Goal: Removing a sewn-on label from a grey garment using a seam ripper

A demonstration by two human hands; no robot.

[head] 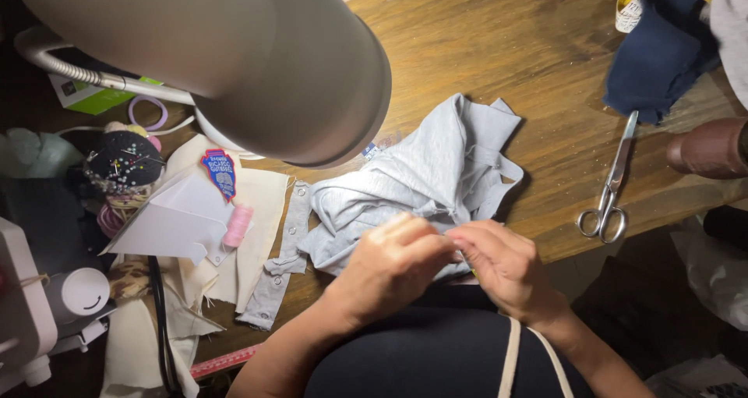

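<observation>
A crumpled light grey garment (pixel 425 172) lies on the wooden table (pixel 499 47) in front of me. My left hand (pixel 389 265) and my right hand (pixel 502 261) meet at its near edge, fingers pinched together on the grey fabric. Whether a small tool sits between the fingertips cannot be told. A loose grey strip with snap buttons (pixel 282 258) lies just left of the garment.
A big lamp shade (pixel 234 55) overhangs the left. Below it sit a dark pincushion (pixel 123 162), a pink thread spool (pixel 238 225), a blue patch (pixel 220 173) and cream cloth (pixel 257 203). Scissors (pixel 609 187), navy fabric (pixel 658 55) and a tape measure (pixel 628 8) lie right.
</observation>
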